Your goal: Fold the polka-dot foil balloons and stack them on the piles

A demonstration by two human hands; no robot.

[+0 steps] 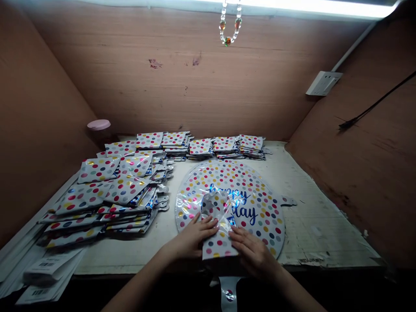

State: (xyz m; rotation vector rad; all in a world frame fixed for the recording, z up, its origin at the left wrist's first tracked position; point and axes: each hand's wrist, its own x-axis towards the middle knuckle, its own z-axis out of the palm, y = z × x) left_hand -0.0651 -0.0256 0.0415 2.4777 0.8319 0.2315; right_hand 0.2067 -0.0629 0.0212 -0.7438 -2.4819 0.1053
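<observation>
Head view: looking forward and down at two hands working on a worn, scuffed counter point(312, 229) set between brown wooden walls.

Left hand point(191, 237): lies palm down on the left side of the folded foil balloon point(218, 247), its fingers point(208, 225) close together and flat, pinching nothing.

Right hand point(251, 253): lies palm down against the balloon's right side, its fingers point(238, 237) slightly spread and flat, also pinching nothing.

Folded foil balloon: polka-dotted, lies between the hands on top of the round foil balloon, its foil tail point(229, 294) hanging past the counter's near edge.

Round foil balloon point(256, 212): lies flat beneath, with dots and blue birthday lettering partly covered; its tab point(287, 201) points right.

Stacks: folded dotted balloons point(107, 195) are heaped on the left, and more point(227, 147) stand in piles along the back.

Surroundings: barcode labels point(48, 273) lie at lower left; a pink lid point(99, 125) sits back left; a bead string point(230, 21) hangs above; a wall socket point(323, 83) and black cable point(373, 106) are on the right.
</observation>
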